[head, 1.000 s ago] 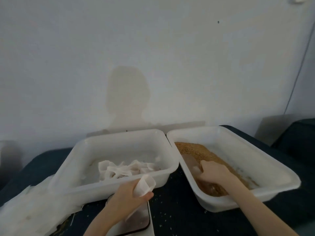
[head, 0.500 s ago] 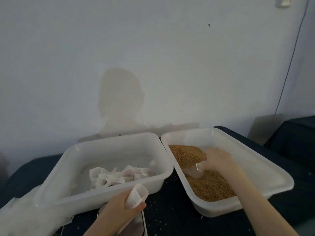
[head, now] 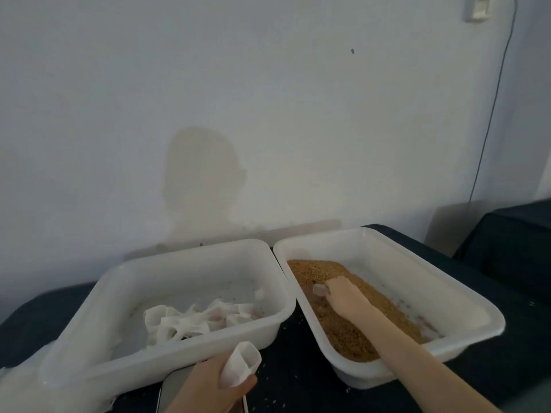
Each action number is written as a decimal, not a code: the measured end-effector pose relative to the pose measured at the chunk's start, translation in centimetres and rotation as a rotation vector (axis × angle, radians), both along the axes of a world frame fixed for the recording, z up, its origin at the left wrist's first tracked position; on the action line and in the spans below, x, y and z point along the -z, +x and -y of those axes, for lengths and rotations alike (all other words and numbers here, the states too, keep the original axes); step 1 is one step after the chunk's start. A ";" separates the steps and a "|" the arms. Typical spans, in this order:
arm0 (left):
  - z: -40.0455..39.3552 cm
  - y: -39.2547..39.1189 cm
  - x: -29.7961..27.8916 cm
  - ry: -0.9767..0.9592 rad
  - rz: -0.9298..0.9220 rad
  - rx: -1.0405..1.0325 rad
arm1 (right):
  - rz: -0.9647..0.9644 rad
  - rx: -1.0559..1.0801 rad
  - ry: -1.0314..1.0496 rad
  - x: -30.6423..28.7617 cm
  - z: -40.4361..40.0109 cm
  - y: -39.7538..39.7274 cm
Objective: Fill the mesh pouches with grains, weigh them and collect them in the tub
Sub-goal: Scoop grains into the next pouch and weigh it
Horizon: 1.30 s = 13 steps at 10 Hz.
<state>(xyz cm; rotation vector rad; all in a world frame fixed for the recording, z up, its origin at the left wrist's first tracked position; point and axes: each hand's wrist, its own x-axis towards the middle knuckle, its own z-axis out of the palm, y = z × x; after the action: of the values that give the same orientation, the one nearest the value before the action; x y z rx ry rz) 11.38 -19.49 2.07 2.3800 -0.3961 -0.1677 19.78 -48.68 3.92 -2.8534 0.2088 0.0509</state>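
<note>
Currently | left hand point(head: 214, 383) pinches open mesh pouch point(head: 241, 365) above scale point(head: 176, 391) | right hand point(head: 343, 296) in grains point(head: 343, 329), fingers curled on clear scoop point(head: 320, 290) | left tub point(head: 89, 308) holds pouches point(head: 190, 320) | no legible writing

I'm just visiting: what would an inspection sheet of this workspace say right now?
Surface: dark table, loose grains scattered between the tubs.
Job's things: right tub holds brown grains; left tub holds a heap of white mesh pouches; scale partly hidden under the left hand.
Clutter: crumpled translucent plastic at the left edge.
Hands: left hand holds an empty pouch open; right hand is in the grains, gripping a small clear scoop.
Cables: one thin cable runs down the wall.
Surroundings: pale wall with a shadow; wall fitting top right.
</note>
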 end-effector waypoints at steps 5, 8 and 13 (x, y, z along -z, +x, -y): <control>-1.7 0.2 0.3 -0.023 -0.022 -0.020 | 0.066 0.042 0.032 -0.6 0.8 -1.8; -1.5 0.2 0.5 -0.017 -0.022 -0.017 | 0.255 0.177 0.271 -1.6 1.4 -2.7; -1.4 -0.1 0.7 -0.020 0.046 -0.026 | 0.404 0.206 0.369 -1.3 1.9 -2.5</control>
<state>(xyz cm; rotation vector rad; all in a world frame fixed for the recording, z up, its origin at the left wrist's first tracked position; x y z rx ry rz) 11.26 -18.11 1.37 2.3720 -0.3862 -0.0969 17.27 -50.59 5.21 -2.3972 0.3623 -0.4730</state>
